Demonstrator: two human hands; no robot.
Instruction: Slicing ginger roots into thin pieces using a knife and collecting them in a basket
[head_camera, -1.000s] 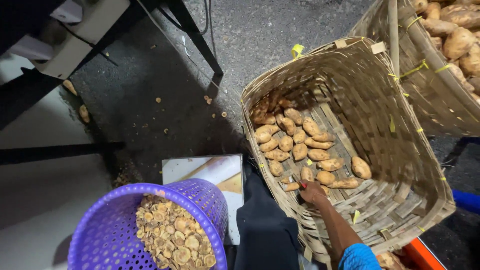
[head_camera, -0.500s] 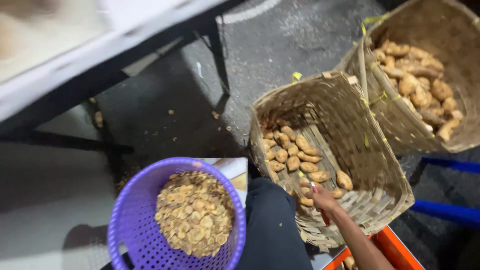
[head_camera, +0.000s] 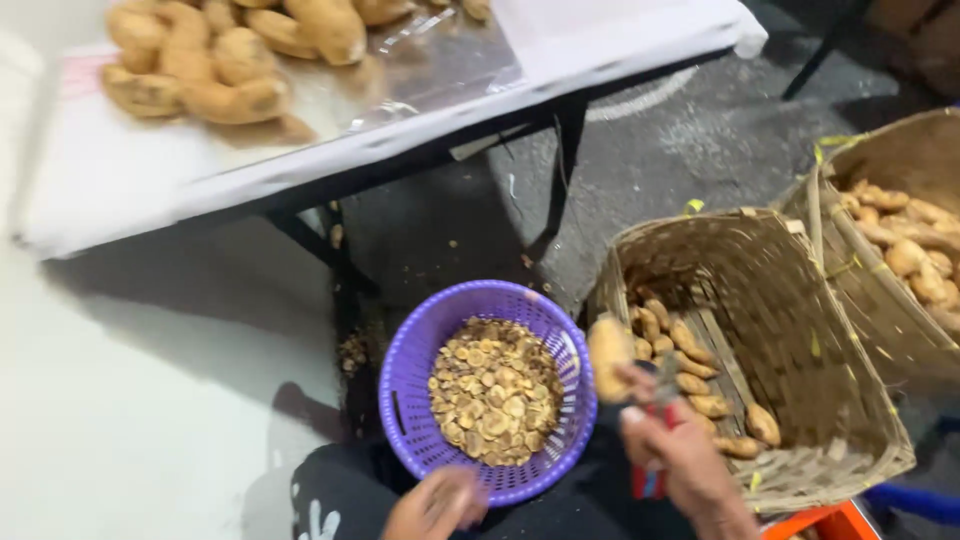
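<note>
The right hand (head_camera: 672, 462), closed on a tuber (head_camera: 608, 358) and seemingly a red-handled tool (head_camera: 652, 478), should steady both above the purple basket (head_camera: 405, 380), while the curled left hand (head_camera: 437, 503) appears empty at the near rim.

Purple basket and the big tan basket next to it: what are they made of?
Purple basket: looks like moulded plastic, with one uniform colour, a regular grid of slots and a smooth rolled rim. Tan basket: seems to be woven bamboo or cane strips, matte and dry, with the interlaced flat slats visible on the walls and floor; the exact fibre can't be told.
</note>
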